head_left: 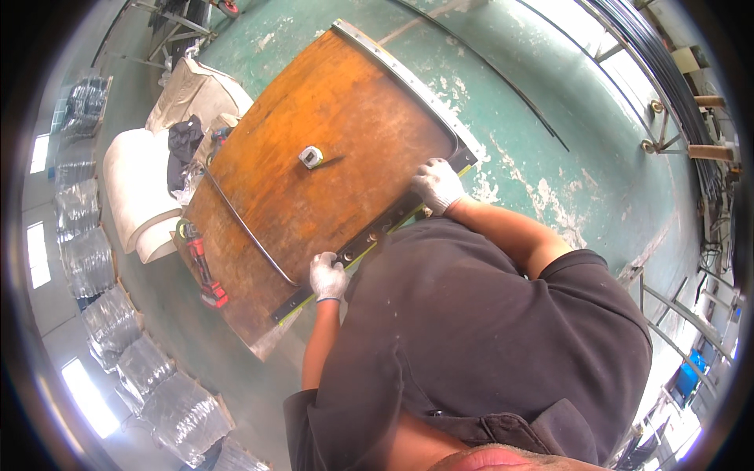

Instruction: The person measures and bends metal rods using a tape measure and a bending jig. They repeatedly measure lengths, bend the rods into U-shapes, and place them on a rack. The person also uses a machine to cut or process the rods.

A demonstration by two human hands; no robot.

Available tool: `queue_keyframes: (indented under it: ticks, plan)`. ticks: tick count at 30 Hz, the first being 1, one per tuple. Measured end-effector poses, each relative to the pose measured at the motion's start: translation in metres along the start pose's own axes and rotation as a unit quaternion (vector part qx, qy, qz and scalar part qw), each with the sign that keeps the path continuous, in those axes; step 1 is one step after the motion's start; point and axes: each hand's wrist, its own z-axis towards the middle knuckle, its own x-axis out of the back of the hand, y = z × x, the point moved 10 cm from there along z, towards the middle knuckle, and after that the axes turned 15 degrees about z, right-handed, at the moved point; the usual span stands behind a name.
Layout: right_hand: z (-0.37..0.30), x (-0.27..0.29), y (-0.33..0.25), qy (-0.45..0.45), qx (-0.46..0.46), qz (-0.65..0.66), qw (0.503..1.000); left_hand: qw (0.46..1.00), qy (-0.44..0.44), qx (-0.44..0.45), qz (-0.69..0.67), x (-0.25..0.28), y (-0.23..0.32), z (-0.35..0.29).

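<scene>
Both my hands wear white knit gloves. My left hand [328, 276] has its fingers bent over a long black bar [361, 240] with round holes and a yellow-green edge. That bar lies along the near edge of a brown, stained wooden board [275, 204]. Farther right, my right hand [437, 186] curls onto the same bar close to the board's right corner; its fingertips are partly hidden. A thin metal rod [239, 224] crosses the left part of the board, one end close to my left hand. Toward the middle sits a white-and-grey tape measure [311, 157].
A red-and-black cordless power tool [202, 267] rests at the board's left edge. A pale metal rail [400, 74] runs along its far right side. Thick cream rolls [137, 192] lie to the left, near several plastic-wrapped bundles [114, 322]. Long dark bars [503, 78] are on the green floor.
</scene>
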Motion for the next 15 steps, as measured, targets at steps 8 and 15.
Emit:
queue_keyframes:
  ticks: [8,15]
  plan:
    - [0.014,-0.053,-0.017,-0.08,0.058,0.006,0.995,0.999,0.039,0.012,0.002,0.008,-0.042,-0.005]
    - [0.013,-0.051,-0.003,-0.093,-0.006,-0.019,0.995,0.998,0.052,0.044,0.016,0.0,-0.047,-0.008]
